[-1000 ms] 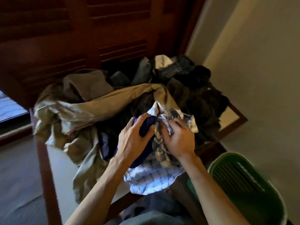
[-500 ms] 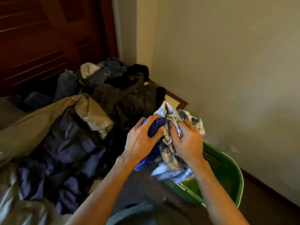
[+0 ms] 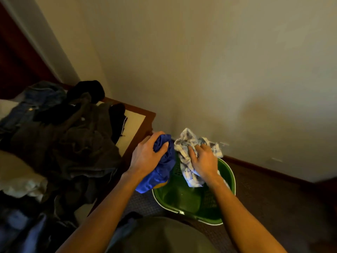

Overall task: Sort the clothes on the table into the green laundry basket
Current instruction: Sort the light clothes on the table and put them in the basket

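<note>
Left hand (image 3: 148, 157) grips blue garment (image 3: 160, 172), right hand (image 3: 202, 161) checked shirt (image 3: 189, 152); just let go over the basket (image 3: 230, 181) at 6 o'clock.

Table (image 3: 144, 114): dark clothes pile (image 3: 73, 139); basket (image 3: 229, 181) seemingly on floor (image 3: 273, 198).

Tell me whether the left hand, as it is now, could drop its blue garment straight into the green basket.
Probably not quite. The left hand grips the blue garment over the green basket's left rim, part hanging outside. Nothing blocks a short move rightward.
</note>
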A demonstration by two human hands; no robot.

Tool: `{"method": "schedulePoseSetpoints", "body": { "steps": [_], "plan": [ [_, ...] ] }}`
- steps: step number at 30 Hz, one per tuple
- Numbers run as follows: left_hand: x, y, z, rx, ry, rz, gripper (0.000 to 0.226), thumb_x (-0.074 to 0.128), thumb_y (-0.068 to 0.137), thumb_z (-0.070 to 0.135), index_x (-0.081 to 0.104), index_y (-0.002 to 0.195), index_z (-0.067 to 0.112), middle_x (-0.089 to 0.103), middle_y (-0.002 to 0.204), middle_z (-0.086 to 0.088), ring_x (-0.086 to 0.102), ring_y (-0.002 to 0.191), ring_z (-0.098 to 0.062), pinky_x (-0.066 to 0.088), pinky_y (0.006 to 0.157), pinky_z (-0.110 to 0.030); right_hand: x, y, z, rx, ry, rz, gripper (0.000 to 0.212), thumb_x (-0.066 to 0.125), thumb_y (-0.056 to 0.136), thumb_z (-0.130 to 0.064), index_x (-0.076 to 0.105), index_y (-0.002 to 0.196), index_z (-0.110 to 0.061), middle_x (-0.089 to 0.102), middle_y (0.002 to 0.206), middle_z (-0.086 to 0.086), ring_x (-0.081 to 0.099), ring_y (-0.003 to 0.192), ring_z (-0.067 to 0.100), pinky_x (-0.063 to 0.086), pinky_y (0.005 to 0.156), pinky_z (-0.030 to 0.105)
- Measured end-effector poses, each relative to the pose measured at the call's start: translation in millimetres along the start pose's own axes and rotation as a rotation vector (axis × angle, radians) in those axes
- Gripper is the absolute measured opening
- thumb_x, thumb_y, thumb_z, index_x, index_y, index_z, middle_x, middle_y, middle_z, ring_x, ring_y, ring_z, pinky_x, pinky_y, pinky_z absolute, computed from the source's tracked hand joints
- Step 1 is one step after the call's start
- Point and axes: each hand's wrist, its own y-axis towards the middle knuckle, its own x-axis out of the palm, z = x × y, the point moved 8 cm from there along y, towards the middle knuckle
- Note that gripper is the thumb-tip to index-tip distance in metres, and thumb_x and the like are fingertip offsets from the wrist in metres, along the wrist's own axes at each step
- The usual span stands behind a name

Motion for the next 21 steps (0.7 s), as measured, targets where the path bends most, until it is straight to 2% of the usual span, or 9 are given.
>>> {"method": "schedulePoseSetpoints", "body": {
  "steps": [2, 4, 5, 8, 11, 13, 16, 19, 21],
  "plan": [
    [12, 7, -3, 0.006, 0.023, -0.038, 0.037, 0.053, 0.095, 0.057, 0.045, 0.129, 0.046, 0.063, 0.116, 0.009, 0.065, 0.103, -0.021, 0.058, 0.079, -0.044, 33, -9, 35, 0.136, 0.0, -0.166, 0.044, 0.039, 0.101, -0.054, 0.069, 0.1, -0.022, 0.058, 0.109, 0.006, 0.058, 0.102, 0.027, 0.05, 0.078, 0.035],
    [23, 12, -6, 0.001, 0.035, -0.06, 0.036, 0.055, 0.095, 0.055, 0.044, 0.128, 0.046, 0.065, 0.115, 0.009, 0.066, 0.102, -0.022, 0.058, 0.078, -0.043, 48, -18, 60, 0.238, -0.001, -0.254, 0.039, 0.043, 0.101, -0.046, 0.068, 0.113, -0.019, 0.054, 0.123, 0.012, 0.054, 0.116, 0.033, 0.05, 0.092, 0.04],
    [27, 13, -7, -0.009, 0.032, -0.062, 0.036, 0.055, 0.095, 0.056, 0.045, 0.128, 0.045, 0.066, 0.114, 0.009, 0.066, 0.102, -0.021, 0.058, 0.077, -0.043, 51, -21, 68, 0.272, 0.009, -0.269, 0.036, 0.044, 0.101, -0.041, 0.068, 0.115, -0.018, 0.053, 0.124, 0.013, 0.051, 0.119, 0.034, 0.049, 0.095, 0.042],
    [38, 16, -6, -0.012, 0.049, -0.048, 0.033, 0.052, 0.095, 0.057, 0.048, 0.125, 0.043, 0.068, 0.108, 0.008, 0.068, 0.095, -0.021, 0.059, 0.071, -0.043, 52, -28, 80, 0.33, 0.076, -0.282, 0.031, 0.048, 0.101, -0.034, 0.07, 0.105, -0.013, 0.055, 0.12, 0.013, 0.048, 0.121, 0.033, 0.047, 0.099, 0.044],
    [54, 16, 4, 0.042, 0.142, -0.059, 0.035, 0.051, 0.096, 0.056, 0.048, 0.126, 0.041, 0.066, 0.103, 0.003, 0.067, 0.089, -0.026, 0.057, 0.065, -0.043, 56, -39, 88, 0.372, 0.156, -0.3, 0.029, 0.049, 0.101, -0.032, 0.07, 0.107, -0.013, 0.055, 0.118, 0.011, 0.048, 0.118, 0.029, 0.045, 0.101, 0.045],
    [65, 19, 14, 0.056, 0.15, -0.08, 0.035, 0.052, 0.095, 0.056, 0.049, 0.126, 0.04, 0.065, 0.102, 0.002, 0.067, 0.089, -0.028, 0.056, 0.064, -0.041, 58, -47, 93, 0.4, 0.176, -0.312, 0.026, 0.05, 0.101, -0.031, 0.068, 0.097, -0.012, 0.056, 0.112, 0.012, 0.05, 0.114, 0.028, 0.047, 0.096, 0.044],
    [81, 27, 27, 0.045, 0.104, -0.1, 0.035, 0.053, 0.095, 0.056, 0.052, 0.125, 0.037, 0.067, 0.104, 0.001, 0.067, 0.092, -0.028, 0.055, 0.066, -0.039, 60, -59, 100, 0.432, 0.181, -0.295, 0.027, 0.053, 0.099, -0.029, 0.053, 0.073, -0.022, 0.054, 0.092, 0.012, 0.054, 0.099, 0.033, 0.045, 0.081, 0.038],
    [100, 34, 37, 0.045, 0.034, -0.164, 0.041, 0.051, 0.094, 0.06, 0.051, 0.128, 0.037, 0.067, 0.114, 0.0, 0.065, 0.101, -0.028, 0.057, 0.074, -0.041, 56, -69, 110, 0.469, 0.184, -0.292, 0.031, 0.056, 0.097, -0.024, 0.047, 0.067, -0.02, 0.051, 0.084, 0.013, 0.058, 0.084, 0.038, 0.042, 0.071, 0.036],
    [119, 35, 41, 0.054, -0.003, -0.271, 0.043, 0.051, 0.094, 0.061, 0.049, 0.131, 0.039, 0.066, 0.119, -0.003, 0.063, 0.107, -0.03, 0.055, 0.081, -0.039, 54, -73, 118, 0.487, 0.17, -0.319, 0.033, 0.058, 0.095, -0.02, 0.045, 0.065, -0.018, 0.055, 0.082, 0.018, 0.06, 0.078, 0.039, 0.04, 0.067, 0.035]
  ]
}}
